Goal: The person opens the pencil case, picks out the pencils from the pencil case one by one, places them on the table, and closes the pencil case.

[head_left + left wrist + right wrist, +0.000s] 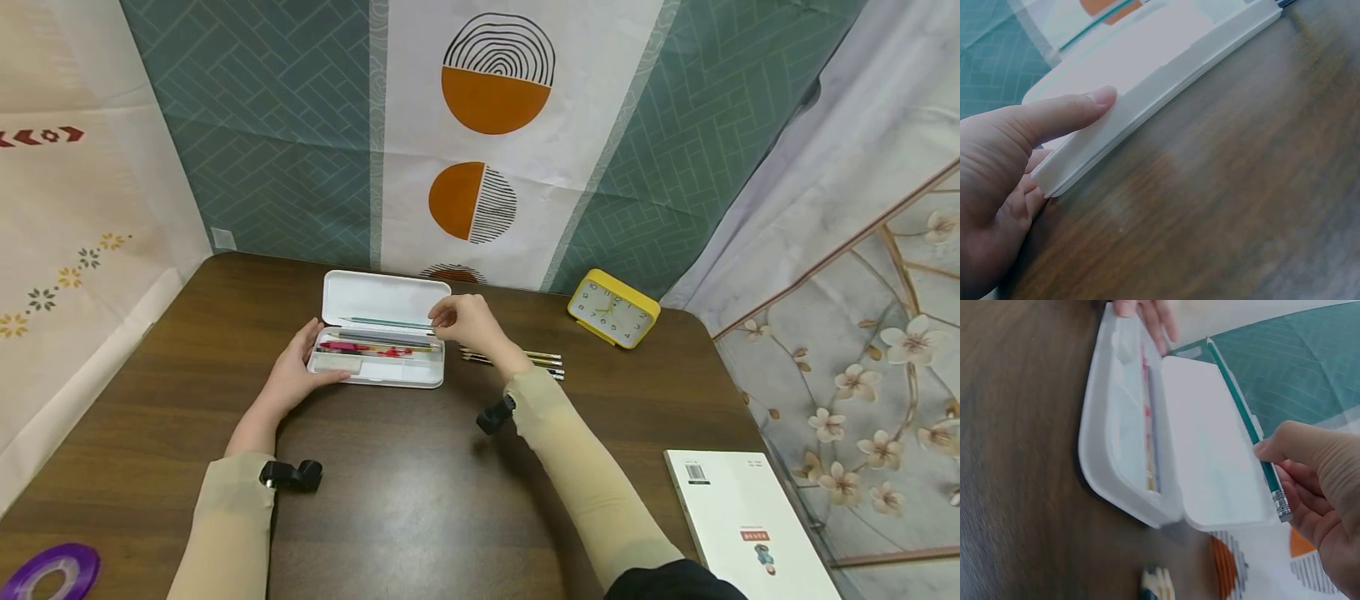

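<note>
An open white pencil case (416, 374) lies on the table, its lid (375, 292) tipped back. My left hand (291, 379) grips its left end, with the thumb on the front rim (1147, 94) and the fingers round the side. Above the case, my right hand (472, 325) pinches a green pencil (1241, 409) between thumb and fingers near its eraser end; the tip points left. Inside the case lie several pencils (382, 337), a red patterned item (367, 347) and a pale block (337, 363). Several more pencils (551, 361) lie on the table, partly hidden behind my right forearm.
A yellow clock (613, 308) stands at the back right of the brown table (390, 483). A white book (750, 517) lies at the front right. At the front left corner is a roll of purple tape (75, 571). Patterned cloth hangs behind the table.
</note>
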{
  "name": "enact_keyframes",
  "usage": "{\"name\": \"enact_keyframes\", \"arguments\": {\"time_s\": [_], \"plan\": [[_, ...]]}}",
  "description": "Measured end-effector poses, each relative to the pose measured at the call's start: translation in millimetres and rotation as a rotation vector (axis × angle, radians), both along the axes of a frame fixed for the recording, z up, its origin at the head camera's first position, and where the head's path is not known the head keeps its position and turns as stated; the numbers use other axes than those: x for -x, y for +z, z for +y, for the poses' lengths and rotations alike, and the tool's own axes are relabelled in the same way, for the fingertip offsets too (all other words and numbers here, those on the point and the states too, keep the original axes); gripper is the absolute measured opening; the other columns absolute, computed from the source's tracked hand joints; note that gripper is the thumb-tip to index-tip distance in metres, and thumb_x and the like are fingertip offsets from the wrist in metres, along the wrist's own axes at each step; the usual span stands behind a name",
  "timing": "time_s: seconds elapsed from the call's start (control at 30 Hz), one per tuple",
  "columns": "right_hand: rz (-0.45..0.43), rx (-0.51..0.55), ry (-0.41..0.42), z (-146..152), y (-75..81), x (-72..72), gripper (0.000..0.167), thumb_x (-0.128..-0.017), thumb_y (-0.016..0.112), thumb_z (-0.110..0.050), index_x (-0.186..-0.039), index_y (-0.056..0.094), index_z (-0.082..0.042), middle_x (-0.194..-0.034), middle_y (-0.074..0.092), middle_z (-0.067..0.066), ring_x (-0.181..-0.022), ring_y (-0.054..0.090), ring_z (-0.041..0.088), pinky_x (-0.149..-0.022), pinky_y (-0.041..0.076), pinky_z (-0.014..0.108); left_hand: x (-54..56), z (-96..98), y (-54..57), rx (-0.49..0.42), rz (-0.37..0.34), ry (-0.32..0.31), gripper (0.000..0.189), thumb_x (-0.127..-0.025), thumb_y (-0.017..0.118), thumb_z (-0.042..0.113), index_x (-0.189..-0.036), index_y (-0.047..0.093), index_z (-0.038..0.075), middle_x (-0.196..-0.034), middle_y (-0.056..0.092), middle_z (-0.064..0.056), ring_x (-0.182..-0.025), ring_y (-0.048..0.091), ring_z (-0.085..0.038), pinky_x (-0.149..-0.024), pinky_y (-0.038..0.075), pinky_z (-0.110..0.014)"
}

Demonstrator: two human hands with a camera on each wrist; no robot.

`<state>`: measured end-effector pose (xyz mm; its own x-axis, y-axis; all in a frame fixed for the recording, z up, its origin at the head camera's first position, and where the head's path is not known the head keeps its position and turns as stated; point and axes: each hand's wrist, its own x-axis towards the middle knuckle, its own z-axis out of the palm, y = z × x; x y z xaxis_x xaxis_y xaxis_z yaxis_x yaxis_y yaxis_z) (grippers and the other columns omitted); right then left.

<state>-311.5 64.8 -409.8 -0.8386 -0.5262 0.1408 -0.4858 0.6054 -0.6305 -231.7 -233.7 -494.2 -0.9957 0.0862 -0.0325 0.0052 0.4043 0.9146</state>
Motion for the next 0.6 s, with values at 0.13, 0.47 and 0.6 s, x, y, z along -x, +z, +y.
{"name": "enact_keyframes", "arguments": {"time_s": [0.13,0.47,0.6], "plan": [[0.063,0.055,-0.019,13.9,8.2,-2.1,0.013,-0.081,0.072,-0.001,-0.094,0.073,-0.003,-0.085,0.073,0.009,-0.076,0.067,0.016,-0.071,0.056,0.021,-0.1,-0.1,-0.1,0.005,0.0,0.002,0.115,-0.079,0.083,0.028,-0.158,0.0,0.007,-0.162,0.015,-0.023,-0.148,0.018,-0.043,-0.116,0.022,-0.062],[0.099,0.134,-0.093,59.8,20.0,-9.3,0.015,-0.082,0.073,-0.003,-0.097,0.073,-0.002,-0.09,0.074,0.01,-0.079,0.068,0.02,-0.072,0.057,0.029,0.5,0.0,-0.8,0.019,0.0,0.004,0.115,-0.079,0.082,0.03,-0.158,0.001,0.007,-0.162,0.015,-0.022,-0.148,0.018,-0.043,-0.116,0.021,-0.062],[0.1,0.132,-0.111,81.3,19.3,-12.3,0.015,-0.082,0.074,-0.004,-0.097,0.073,-0.002,-0.09,0.074,0.011,-0.08,0.067,0.021,-0.072,0.057,0.03,1.2,-0.2,-1.2,0.031,0.002,0.003,0.115,-0.079,0.082,0.031,-0.158,0.001,0.007,-0.162,0.015,-0.022,-0.148,0.018,-0.043,-0.116,0.022,-0.062]]}}
